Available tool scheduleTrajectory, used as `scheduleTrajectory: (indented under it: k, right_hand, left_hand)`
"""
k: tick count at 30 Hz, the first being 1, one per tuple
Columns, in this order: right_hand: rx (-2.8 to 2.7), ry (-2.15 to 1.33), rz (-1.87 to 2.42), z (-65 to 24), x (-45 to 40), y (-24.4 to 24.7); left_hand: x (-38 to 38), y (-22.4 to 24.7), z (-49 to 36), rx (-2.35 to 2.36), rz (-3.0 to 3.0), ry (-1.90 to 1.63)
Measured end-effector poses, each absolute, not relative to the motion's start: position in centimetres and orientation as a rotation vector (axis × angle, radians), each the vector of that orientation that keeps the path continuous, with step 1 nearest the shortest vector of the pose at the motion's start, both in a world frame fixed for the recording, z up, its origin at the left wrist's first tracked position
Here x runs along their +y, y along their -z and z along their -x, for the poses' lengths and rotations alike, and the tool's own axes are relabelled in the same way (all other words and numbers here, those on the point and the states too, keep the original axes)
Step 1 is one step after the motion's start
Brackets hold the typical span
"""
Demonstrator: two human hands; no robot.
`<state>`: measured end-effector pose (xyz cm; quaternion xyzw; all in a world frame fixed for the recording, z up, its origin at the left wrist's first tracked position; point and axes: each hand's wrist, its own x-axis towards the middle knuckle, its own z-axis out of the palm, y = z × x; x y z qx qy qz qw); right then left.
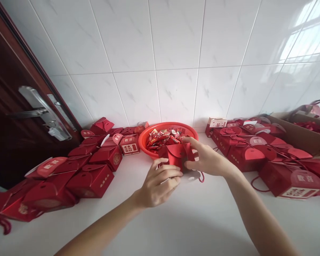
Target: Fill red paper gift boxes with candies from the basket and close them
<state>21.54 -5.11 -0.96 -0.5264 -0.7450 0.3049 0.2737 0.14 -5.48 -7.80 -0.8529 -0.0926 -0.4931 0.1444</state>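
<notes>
A small red gift box point(176, 152) stands between my hands, in front of the basket, with its top flaps folded toward each other. My left hand point(159, 183) wraps its fingers around the near left side of the box. My right hand point(205, 156) grips the right side, thumb low and fingers at the upper edge. A red cord point(202, 177) hangs down beside the box on the right. Right behind it, an orange-red plastic basket point(142, 140) holds many wrapped candies point(160, 136), partly hidden by the box.
Rows of red gift boxes point(89, 181) line the left of the white table point(176, 227). More boxes with cords point(245, 156) stand at the right, beside a cardboard carton point(301, 129). A tiled wall point(176, 89) rises behind; a dark door point(8, 81) is at far left.
</notes>
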Motion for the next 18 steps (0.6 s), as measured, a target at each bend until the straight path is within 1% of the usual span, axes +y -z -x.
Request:
scheduleTrajectory:
  k: [5, 8, 11, 18]
  right_hand:
    - [-2.124, -0.936, 1.334, -22.7, -5.7, 0.2]
    - [-2.261, -0.876, 1.398, -23.0, -6.0, 0.0]
    - [-2.382, -0.900, 1.490, -22.6, -5.6, 0.5]
    - [-2.478, -0.940, 1.418, -21.6, -4.0, 2.6]
  left_hand:
    - [-7.1, 8.7, 0.1, -0.343, 2.578, 1.404]
    - [-8.5, 8.5, 0.3, -0.375, 2.702, 1.358]
    - [-9.2, 8.2, 0.5, -0.425, 2.864, 1.305]
    - [-8.3, 7.7, 0.6, -0.846, 2.954, 1.003]
